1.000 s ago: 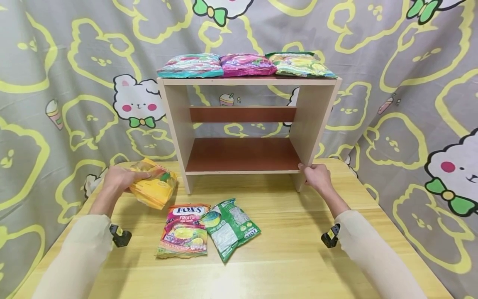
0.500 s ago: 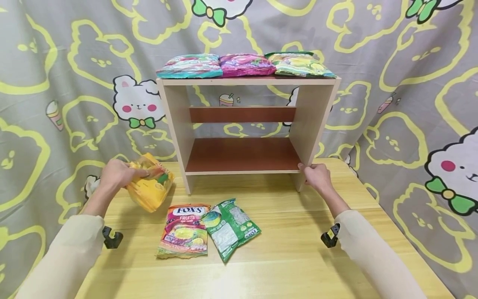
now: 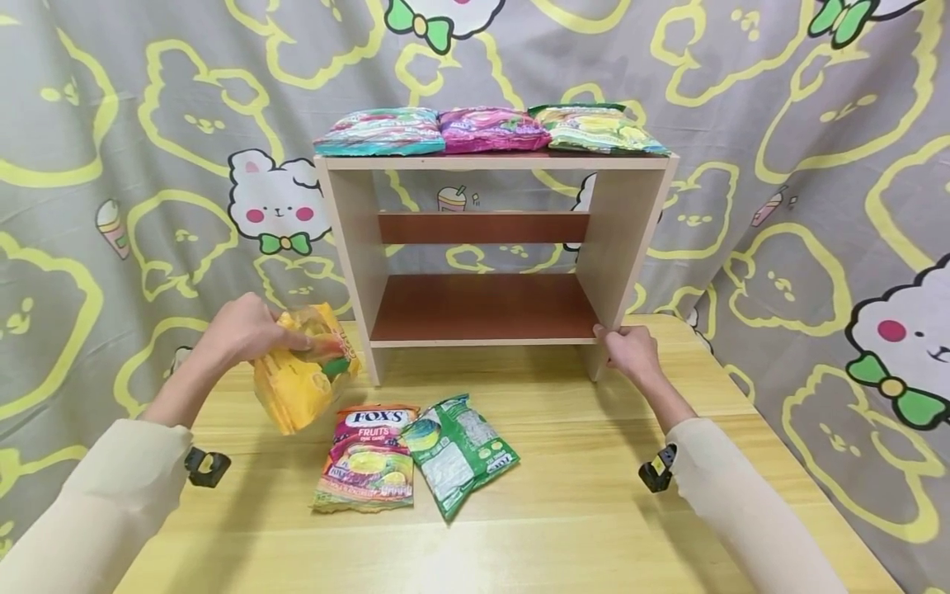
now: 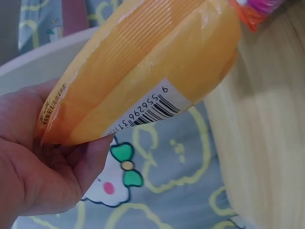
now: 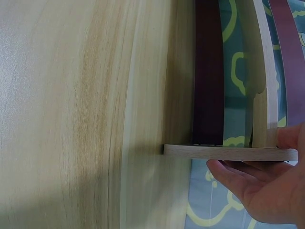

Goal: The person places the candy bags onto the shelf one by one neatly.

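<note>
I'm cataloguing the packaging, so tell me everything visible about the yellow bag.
The yellow bag looks like glossy, flexible plastic, with a green patch on one side and a white barcode panel and ribbed strip on another. It looks creased and bulging. The left hand grips it by an edge, tilted and seemingly raised above the table, near the left side of the shelf unit. Whether it is sealed cannot be told.

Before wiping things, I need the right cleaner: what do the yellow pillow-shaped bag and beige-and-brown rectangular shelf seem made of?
The yellow bag: probably thin plastic film, glossy, judging by its highlights, creases and ribbed strip.
The shelf: perhaps laminated board, smooth and satin, judging by flat panels with even colour and pale edging; its core is hidden.
</note>
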`<state>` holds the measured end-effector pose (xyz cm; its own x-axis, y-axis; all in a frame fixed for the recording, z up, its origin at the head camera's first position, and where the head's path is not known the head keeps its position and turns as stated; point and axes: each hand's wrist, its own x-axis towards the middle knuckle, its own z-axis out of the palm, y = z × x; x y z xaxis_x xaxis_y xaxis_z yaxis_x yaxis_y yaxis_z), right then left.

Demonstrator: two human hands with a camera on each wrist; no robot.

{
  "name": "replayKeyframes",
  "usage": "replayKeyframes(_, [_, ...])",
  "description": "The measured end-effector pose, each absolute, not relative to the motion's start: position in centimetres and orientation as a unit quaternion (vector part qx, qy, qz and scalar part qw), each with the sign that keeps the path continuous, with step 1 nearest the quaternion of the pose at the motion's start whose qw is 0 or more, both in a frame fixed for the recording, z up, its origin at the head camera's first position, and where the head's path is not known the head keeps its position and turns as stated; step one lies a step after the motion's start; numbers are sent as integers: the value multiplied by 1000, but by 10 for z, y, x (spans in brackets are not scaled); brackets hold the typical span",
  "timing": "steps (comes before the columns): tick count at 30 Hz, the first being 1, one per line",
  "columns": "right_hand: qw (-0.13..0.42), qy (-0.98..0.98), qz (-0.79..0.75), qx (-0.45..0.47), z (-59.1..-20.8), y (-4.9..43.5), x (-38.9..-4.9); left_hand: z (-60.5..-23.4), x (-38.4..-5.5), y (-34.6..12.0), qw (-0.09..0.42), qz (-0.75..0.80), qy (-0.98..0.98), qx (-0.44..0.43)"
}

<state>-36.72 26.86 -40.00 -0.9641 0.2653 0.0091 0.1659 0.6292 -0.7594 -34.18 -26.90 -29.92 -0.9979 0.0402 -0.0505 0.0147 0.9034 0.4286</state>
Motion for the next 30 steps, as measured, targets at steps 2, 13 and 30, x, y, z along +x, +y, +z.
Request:
replayKeyframes(2, [60,-900,414,-121,-401,269,-368,-295,-340,-265,41,219,975,22])
replayKeyframes(13, [62,-899,417,-121,-400,268,-368,-281,-327,-241,47,180,980,74])
replayKeyframes(30, [67,-902,407,-126,-400,269,-368,-271,-317,-211,88,172,973,126])
